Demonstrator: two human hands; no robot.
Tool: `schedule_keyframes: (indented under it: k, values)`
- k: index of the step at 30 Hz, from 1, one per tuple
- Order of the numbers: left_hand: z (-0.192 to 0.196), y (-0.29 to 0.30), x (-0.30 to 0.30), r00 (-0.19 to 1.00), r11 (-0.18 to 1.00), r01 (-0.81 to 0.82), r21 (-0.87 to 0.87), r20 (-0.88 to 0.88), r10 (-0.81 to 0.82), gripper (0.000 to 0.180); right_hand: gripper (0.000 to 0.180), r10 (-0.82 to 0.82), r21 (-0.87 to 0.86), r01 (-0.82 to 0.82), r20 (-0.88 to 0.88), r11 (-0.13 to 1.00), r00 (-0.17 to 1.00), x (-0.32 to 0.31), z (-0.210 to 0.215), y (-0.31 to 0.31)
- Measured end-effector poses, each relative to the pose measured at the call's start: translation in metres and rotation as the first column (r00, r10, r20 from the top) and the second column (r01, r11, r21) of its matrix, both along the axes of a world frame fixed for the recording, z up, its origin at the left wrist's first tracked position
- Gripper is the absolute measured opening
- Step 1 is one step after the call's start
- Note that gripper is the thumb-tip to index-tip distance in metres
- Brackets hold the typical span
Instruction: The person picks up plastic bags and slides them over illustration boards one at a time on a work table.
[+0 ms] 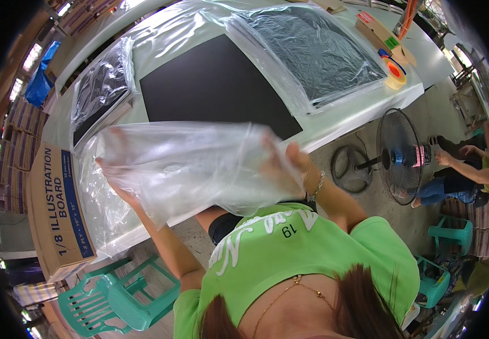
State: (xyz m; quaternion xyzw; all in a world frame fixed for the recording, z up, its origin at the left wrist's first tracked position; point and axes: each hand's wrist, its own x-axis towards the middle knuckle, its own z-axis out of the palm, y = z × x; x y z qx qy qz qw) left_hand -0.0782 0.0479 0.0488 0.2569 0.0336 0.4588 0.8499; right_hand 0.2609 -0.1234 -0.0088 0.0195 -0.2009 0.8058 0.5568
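While you hold it up between both hands, the clear plastic film (pixel 199 161) spreads in front of you, overlapping the near part of the black board (pixel 216 85) in view
Your left hand (pixel 113 178) is at its left end, fingers showing hazily through it; your right hand (pixel 301 164) is blurred at the right end, and how tightly either hand's fingers close, I cannot tell. The film looks light, limp and slippery, likelier to cling and crease than break, so you do best taking it by its end edges. Its long axis runs left to right across your body; which side opens, if any, is unclear
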Motion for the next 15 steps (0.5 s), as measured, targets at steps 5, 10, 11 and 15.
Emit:
schedule_keyframes:
  k: [5, 10, 11, 15]
  values:
    - [-0.091, -0.033, -0.026, 0.949, 0.99, -0.044, -0.134, -0.315, 0.0, 0.087, 0.047, -0.181, 0.307, 0.256, -0.253, 0.916, 0.95, 0.078, 0.06, 0.034]
    - [-0.137, -0.07, -0.012, 0.959, 0.966, 0.243, 0.085, -0.171, -0.226, 0.096, 0.048, -0.447, 0.083, 0.502, -0.347, 0.861, 0.824, 0.071, 0.098, 0.042]
    - [-0.13, -0.073, -0.003, 0.952, 0.94, 0.307, 0.149, -0.026, -0.306, 0.095, 0.047, -0.665, 0.13, 0.674, -0.111, 0.727, 0.739, 0.066, 0.098, 0.042]
    - [-0.066, -0.058, 0.008, 0.834, 0.929, 0.204, 0.308, 0.442, -0.33, 0.069, 0.039, -0.861, 0.418, 0.757, 0.325, 0.503, 0.392, 0.048, 0.07, 0.034]
